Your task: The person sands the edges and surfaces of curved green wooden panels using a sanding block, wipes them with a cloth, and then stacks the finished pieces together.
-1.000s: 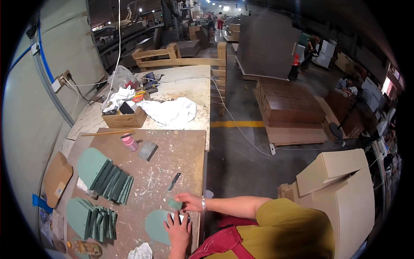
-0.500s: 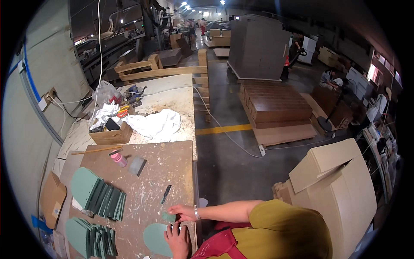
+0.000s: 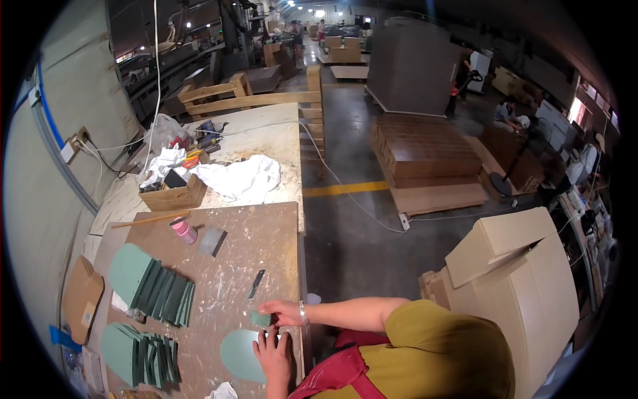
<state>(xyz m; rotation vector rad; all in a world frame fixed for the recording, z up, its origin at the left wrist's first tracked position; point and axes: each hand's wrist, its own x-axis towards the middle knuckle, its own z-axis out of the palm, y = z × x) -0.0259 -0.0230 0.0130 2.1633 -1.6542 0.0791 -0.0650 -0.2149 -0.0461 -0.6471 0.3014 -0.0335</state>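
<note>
On the worn brown tabletop (image 3: 212, 286), a thin green panel with a rounded end (image 3: 238, 354) lies flat near the right edge. My left hand (image 3: 274, 351) rests on that panel with its fingers stretched out and apart. Just beyond it, my right hand (image 3: 284, 312), with a bracelet at the wrist, pinches a small green rectangular pad (image 3: 260, 318) by its right side. The pad is beside the panel's far edge; whether they touch, I cannot tell. A dark flat strip (image 3: 256, 284) lies a little past the pad.
Two rows of leaning green panels (image 3: 151, 286) (image 3: 139, 356) stand left. Farther back are a grey block (image 3: 212, 241), a pink bottle (image 3: 184, 231), a wooden stick (image 3: 149, 219), a box of tools (image 3: 174, 196) and a white cloth (image 3: 242, 178). Tan boards (image 3: 512, 279) are stacked right.
My view has tilted slightly, so the table and hands sit higher in the picture, and crumpled white material shows more at the bottom. Both hands keep nearly the same pose.
</note>
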